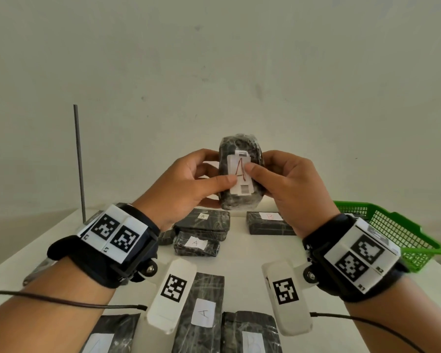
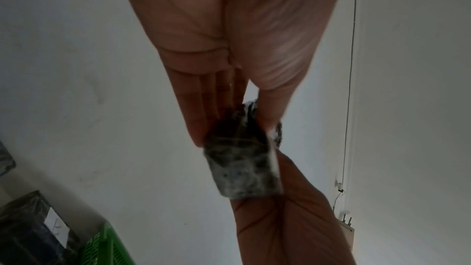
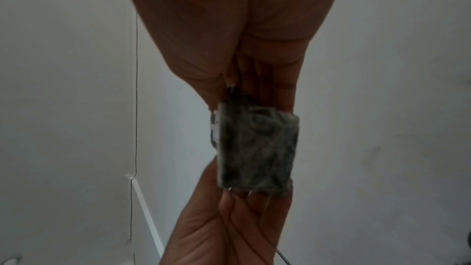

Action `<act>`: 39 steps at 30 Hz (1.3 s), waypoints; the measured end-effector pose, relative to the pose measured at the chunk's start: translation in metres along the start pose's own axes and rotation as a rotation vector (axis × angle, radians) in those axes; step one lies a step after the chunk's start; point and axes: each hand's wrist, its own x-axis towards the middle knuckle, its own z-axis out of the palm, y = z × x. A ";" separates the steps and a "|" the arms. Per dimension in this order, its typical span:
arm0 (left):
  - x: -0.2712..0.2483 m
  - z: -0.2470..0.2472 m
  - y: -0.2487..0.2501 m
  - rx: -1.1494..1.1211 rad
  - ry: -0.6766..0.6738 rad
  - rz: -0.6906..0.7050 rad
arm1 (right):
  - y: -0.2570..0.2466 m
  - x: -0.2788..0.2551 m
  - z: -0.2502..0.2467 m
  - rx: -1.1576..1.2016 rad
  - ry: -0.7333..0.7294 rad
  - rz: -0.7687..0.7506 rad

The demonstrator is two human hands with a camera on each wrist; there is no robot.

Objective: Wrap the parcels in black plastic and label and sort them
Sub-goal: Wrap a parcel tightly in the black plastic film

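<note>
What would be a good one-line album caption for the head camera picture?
Both hands, left and right, hold up a black-wrapped parcel, thumbs pressing on its label marked A.

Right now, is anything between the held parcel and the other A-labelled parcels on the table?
Nothing visible blocks it. Both hands hold the parcel up, above the A parcels on the table.

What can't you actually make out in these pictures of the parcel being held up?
- Small print and barcodes on the white label: too small in the head view, partly under both thumbs.
- The held parcel: its back is turned away in the head view; both wrist views are dim and blurred.
- Inside the green basket: mostly hidden by the right hand and wristband.
- Nearest parcels' labels: cut off by the bottom edge.
</note>
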 end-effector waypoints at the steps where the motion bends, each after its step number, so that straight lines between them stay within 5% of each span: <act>1: 0.000 0.000 0.000 0.001 0.023 0.014 | 0.000 -0.001 0.000 0.017 -0.026 0.016; 22: -0.008 -0.003 0.006 -0.125 0.044 -0.029 | -0.008 -0.015 -0.002 -0.042 -0.194 0.099; 39: -0.017 0.001 0.008 -0.111 0.032 -0.117 | -0.008 -0.022 0.000 -0.029 -0.156 0.145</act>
